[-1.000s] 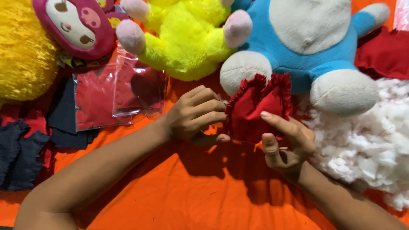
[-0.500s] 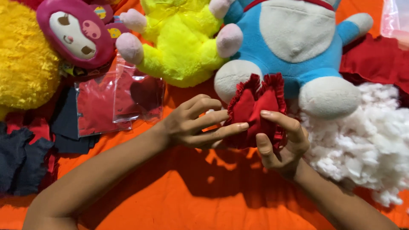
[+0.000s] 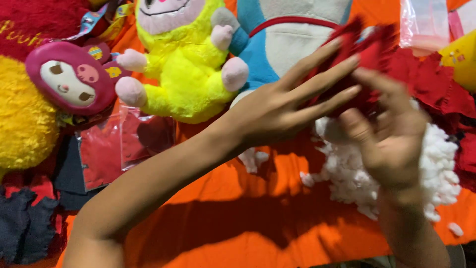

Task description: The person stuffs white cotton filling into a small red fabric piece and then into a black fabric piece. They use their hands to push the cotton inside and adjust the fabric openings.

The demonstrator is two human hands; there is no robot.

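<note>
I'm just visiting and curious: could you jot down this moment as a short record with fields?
surface: orange cloth
left hand: fingers stretched out onto the red fabric piece
right hand: raised, fingers on the same piece, blurred
beneath the hands: white stuffing
behind: yellow plush toy, blue and white plush toy
far left: pink round-faced plush

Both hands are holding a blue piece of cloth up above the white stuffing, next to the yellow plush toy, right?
Not quite: the cloth is red, not blue. The head view shows the left hand and right hand holding it up above the white stuffing, beside the yellow plush toy. The blue thing there is another plush toy behind the hands.
</note>
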